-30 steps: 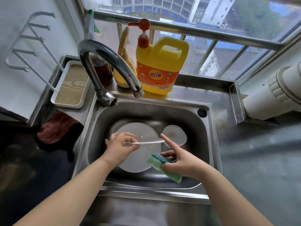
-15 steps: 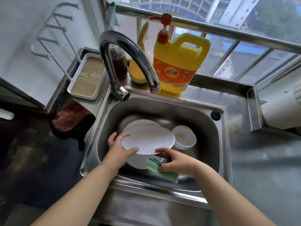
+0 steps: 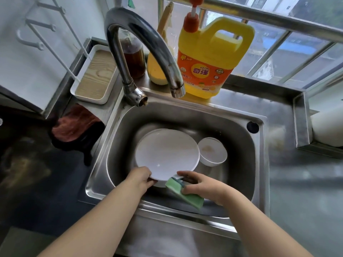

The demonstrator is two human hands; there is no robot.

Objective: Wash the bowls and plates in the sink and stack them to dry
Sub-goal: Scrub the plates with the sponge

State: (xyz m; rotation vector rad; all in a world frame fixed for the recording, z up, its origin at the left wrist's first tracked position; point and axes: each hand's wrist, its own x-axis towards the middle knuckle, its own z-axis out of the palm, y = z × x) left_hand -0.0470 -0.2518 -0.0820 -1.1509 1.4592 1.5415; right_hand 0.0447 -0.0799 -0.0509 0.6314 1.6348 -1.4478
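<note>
Holding a white plate [image 3: 167, 154] by its near-left rim, the left hand [image 3: 142, 179] has its fingers curled under the edge; the plate sits face-up and roughly level above the basin of the steel sink [image 3: 259, 164]. Beneath it, part of a second white plate [image 3: 161, 183] shows at the near edge, lying on the sink bottom; how many lie there cannot be told. Right hand [image 3: 202, 186] grips a green sponge [image 3: 185, 194] with a darker scouring face, fingers curled round its far end; its forefinger reaches toward the plate's near-right rim, and whether it touches cannot be told. Sponge corner lies just beside that rim. White bowl [image 3: 212, 152] stands upright on the sink bottom, just right of the held plate, with a faint brownish residue inside. Tap [image 3: 148, 47] arches over the far-left of the basin, spout over the far rim; no water stream visible. On the counter [image 3: 250, 101] behind the sink: yellow detergent jug [image 3: 209, 58] with red pump, a yellow bottle [image 3: 157, 71] partly hidden by the tap, and a jar of dark brown liquid [image 3: 134, 60] to its left. Far left: white tray with wood-grain base [image 3: 94, 76], white wire rack [image 3: 42, 28] above it on the wall. Reddish-brown cloth [image 3: 74, 127] drapes over the counter edge, left of the sink.
</note>
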